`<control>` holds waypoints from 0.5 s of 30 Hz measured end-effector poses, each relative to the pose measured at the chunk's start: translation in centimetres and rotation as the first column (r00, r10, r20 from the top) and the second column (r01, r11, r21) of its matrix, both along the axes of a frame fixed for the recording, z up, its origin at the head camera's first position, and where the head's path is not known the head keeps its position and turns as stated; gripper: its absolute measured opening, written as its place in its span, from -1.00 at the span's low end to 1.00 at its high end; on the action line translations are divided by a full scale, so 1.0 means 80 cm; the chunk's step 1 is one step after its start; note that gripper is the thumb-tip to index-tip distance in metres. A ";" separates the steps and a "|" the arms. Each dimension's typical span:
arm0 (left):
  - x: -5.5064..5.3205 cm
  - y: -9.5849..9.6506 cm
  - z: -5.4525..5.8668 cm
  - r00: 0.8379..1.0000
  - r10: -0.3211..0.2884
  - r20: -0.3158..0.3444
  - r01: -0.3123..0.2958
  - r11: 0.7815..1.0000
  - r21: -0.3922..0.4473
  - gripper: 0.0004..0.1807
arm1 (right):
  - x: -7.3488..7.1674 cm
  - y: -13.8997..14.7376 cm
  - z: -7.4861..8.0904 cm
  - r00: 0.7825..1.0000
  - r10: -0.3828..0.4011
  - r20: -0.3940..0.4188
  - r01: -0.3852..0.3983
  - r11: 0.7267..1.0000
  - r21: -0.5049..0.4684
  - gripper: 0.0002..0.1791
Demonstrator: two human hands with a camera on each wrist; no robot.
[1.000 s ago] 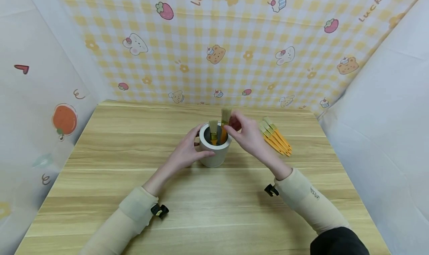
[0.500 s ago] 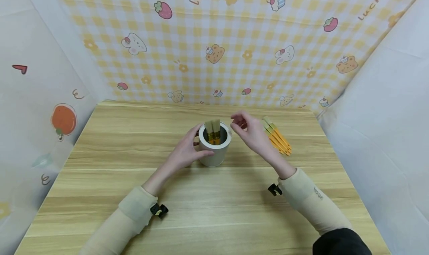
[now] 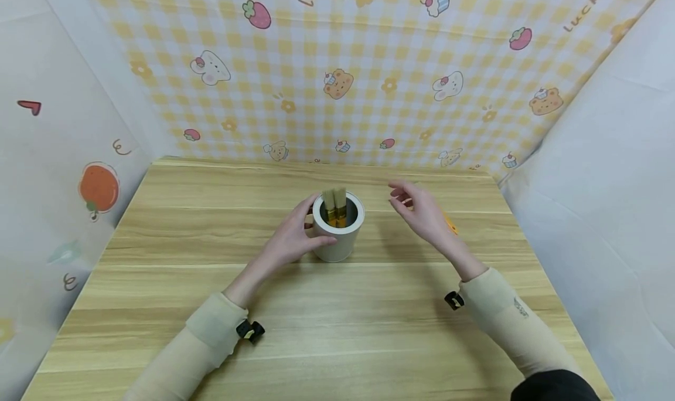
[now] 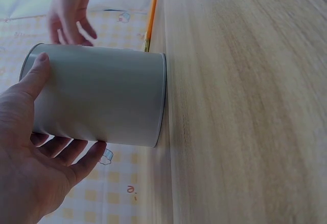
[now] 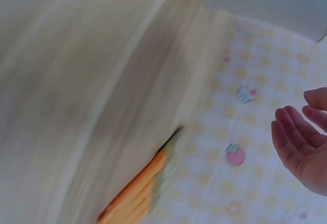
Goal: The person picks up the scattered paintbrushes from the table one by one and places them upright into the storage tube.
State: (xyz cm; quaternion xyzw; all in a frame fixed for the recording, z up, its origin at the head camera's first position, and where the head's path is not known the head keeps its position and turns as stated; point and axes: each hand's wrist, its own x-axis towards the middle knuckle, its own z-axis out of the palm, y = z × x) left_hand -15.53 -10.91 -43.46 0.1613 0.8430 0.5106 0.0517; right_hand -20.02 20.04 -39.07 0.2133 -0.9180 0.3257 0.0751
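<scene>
My left hand (image 3: pixel 287 238) grips a pale grey cylindrical can (image 3: pixel 339 250) from its left side, thumb near the rim and fingers round the back. In the left wrist view the can (image 4: pixel 102 93) stands on the table. Two flat paintbrushes (image 3: pixel 341 206) with orange handles stand in it, bristles up and side by side. To the right of the can, my right hand (image 3: pixel 420 212) is in the air with fingers loosely bent and nothing between them. Below it several loose paintbrushes (image 5: pixel 134 196) lie together on the table, mostly hidden by the hand in the head view.
The wooden table (image 3: pixel 295 342) runs back to a yellow checked cloth (image 3: pixel 295 67) with cartoon prints. White sheets hang at the left (image 3: pixel 47 184) and right (image 3: pixel 596 201) sides. Each sleeve carries a small black camera mount (image 3: pixel 250 331).
My right hand let go of a paintbrush, which now stands in the can beside the other. The hand then moved right, over the loose brushes. My left hand and the can stayed put.
</scene>
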 end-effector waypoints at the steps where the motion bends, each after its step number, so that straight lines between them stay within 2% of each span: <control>1: 0.000 0.000 0.000 1.000 -0.002 0.000 0.002 1.000 0.001 0.15 | -0.001 0.005 -0.004 1.000 0.001 -0.003 -0.001 1.000 0.023 -0.60; 8: 0.001 -0.001 -0.001 1.000 0.006 -0.003 -0.006 1.000 -0.015 0.15 | -0.003 0.036 -0.029 0.999 -0.037 0.035 0.029 0.980 0.197 -0.48; 15: -0.001 -0.001 0.000 1.000 0.003 0.001 -0.003 1.000 -0.009 0.16 | -0.009 0.063 -0.055 0.996 -0.065 0.069 0.042 0.957 0.288 -0.43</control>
